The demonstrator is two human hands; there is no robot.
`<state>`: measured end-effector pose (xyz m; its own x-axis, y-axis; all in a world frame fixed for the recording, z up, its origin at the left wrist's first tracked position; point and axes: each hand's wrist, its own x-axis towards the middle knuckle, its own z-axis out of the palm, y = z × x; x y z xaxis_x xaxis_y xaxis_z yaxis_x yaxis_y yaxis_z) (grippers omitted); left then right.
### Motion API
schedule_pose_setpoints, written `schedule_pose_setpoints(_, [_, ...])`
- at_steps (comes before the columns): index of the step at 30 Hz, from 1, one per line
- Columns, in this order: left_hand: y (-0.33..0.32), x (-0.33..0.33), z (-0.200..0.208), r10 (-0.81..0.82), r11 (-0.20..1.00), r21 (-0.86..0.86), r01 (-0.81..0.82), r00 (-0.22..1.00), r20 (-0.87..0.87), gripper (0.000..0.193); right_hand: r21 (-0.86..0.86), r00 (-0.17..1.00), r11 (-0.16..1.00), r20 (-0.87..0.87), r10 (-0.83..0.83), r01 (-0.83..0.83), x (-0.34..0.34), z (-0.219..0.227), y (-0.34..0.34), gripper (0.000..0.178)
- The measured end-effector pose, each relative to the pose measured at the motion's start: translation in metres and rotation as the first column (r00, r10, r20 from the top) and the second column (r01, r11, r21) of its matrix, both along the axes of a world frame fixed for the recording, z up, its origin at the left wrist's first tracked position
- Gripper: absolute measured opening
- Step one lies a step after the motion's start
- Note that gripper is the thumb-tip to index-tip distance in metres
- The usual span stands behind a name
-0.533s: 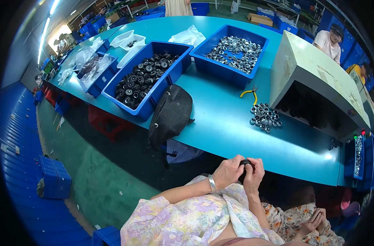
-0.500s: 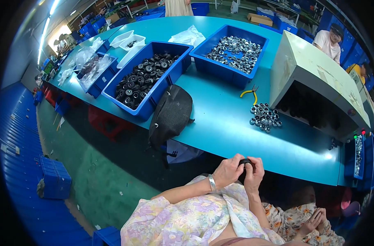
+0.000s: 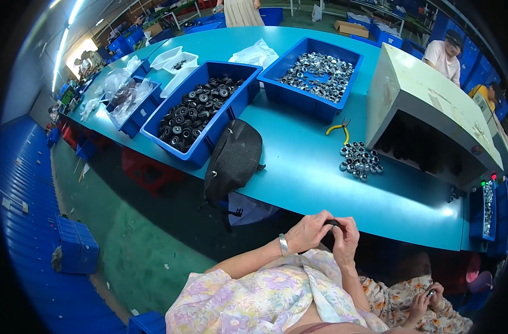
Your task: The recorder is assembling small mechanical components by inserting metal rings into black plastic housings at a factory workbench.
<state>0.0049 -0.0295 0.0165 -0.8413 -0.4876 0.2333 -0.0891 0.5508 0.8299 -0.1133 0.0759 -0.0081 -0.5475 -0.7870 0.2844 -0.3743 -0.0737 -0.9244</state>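
Fingers of the left hand (image 3: 308, 231) and right hand (image 3: 346, 240) close together on a small dark part (image 3: 333, 224), held below the teal table's (image 3: 298, 172) near edge, apparently for close two-handed work.

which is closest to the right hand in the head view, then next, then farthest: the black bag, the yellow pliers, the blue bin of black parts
From the right hand:
1. black bag, up and to the left, at the table's near edge
2. yellow pliers, straight up, mid-table
3. blue bin of black parts, far upper left
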Motion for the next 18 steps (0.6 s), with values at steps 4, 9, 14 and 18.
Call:
schedule_pose_setpoints(4, [0.019, -0.002, -0.014, 0.162, 0.982, -0.08, -0.173, 0.978, -0.128, 0.021, -0.01, 0.989, 0.995, -0.109, -0.103, 0.102, 0.01, 0.0, 0.0, 0.016])
schedule_pose_setpoints(9, [0.019, -0.007, -0.011, 0.229, 0.972, 0.092, -0.217, 0.963, -0.141, 0.018, -0.072, 0.841, 0.989, 0.536, -0.069, 0.127, 0.016, -0.008, 0.0, 0.013])
schedule_pose_setpoints(14, [0.005, 0.002, -0.004, 0.147, 0.989, -0.025, -0.148, 0.989, -0.031, 0.02, -0.028, 1.0, 1.0, 0.008, 0.009, -0.009, 0.001, 0.003, -0.003, 0.014])
schedule_pose_setpoints(18, [-0.002, 0.007, -0.002, 0.061, 0.997, 0.05, -0.06, 0.998, -0.016, 0.015, -0.019, 0.998, 0.999, -0.04, 0.042, -0.043, 0.001, 0.008, -0.003, 0.015])
